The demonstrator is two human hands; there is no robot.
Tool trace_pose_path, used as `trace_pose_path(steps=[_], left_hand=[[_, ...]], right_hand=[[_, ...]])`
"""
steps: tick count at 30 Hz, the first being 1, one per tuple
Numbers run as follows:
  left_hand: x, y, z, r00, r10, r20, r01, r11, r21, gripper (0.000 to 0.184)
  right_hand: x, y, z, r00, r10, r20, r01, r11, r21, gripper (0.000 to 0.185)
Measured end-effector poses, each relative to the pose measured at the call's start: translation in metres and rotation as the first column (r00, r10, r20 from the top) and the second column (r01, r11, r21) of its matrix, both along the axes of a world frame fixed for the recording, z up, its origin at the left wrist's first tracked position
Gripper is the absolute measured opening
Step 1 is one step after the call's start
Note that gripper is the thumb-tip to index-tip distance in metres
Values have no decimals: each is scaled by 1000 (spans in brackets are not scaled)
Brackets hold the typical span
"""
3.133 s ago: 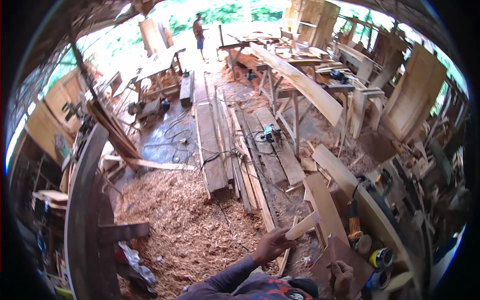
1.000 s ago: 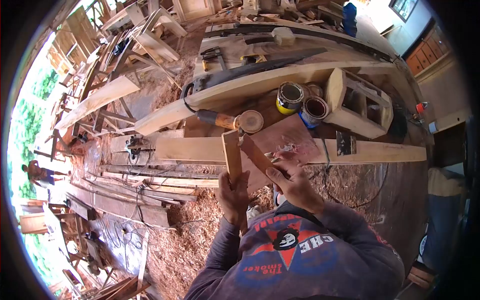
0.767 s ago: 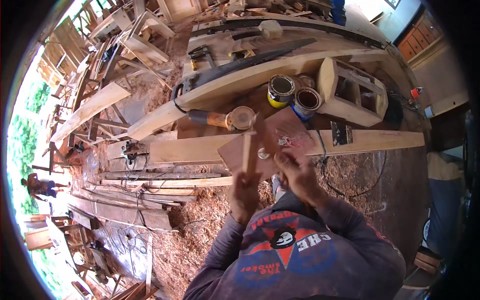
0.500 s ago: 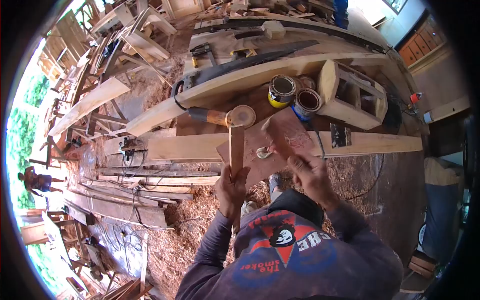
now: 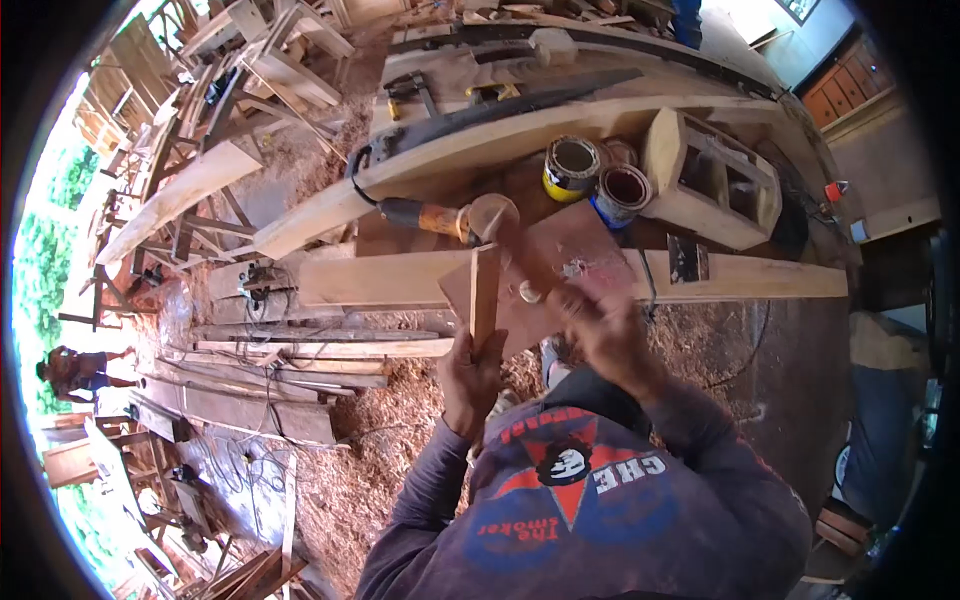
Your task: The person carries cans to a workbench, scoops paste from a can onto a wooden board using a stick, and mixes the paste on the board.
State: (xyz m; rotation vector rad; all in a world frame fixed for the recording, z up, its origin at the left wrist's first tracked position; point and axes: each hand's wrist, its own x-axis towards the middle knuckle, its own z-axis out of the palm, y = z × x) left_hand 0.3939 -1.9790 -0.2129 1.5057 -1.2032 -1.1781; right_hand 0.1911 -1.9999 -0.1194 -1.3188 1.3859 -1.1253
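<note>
My left hand point(image 5: 470, 385) is closed around a pale wooden strip point(image 5: 484, 295), held upright with its top end toward the bench. My right hand point(image 5: 608, 338), slightly blurred, grips a thin flat brown strip point(image 5: 532, 262) whose far end is near the top of the wooden strip; I cannot tell whether they touch. Under both hands lies a reddish-brown board point(image 5: 590, 235) with a small whitish lump point(image 5: 529, 292) and pinkish smears on it. Just beyond is an angle grinder point(image 5: 437, 217) with a round disc.
Two opened cans point(image 5: 572, 170) point(image 5: 623, 190) stand beside a pale wooden frame block point(image 5: 715, 180). A handsaw point(image 5: 500, 112) and a clamp point(image 5: 412, 95) lie farther back. Planks point(image 5: 280, 375) and shavings cover the floor at left. Another person point(image 5: 85, 372) stands at the far left.
My right hand has moved left with the brown strip, bringing its end to the wooden strip's top. The wooden strip in my left hand has shifted slightly right.
</note>
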Motion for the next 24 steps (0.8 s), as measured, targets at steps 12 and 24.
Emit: trace_pose_path(steps=[12, 24], left_hand=[[215, 70, -189, 888, 179, 423, -306, 918, 252, 39], [306, 257, -343, 914, -145, 378, -172, 707, 686, 61]], right_hand=[[-158, 3, -110, 549, 245, -799, -158, 969, 190, 26], [-217, -105, -90, 517, 635, -574, -71, 700, 710, 45]])
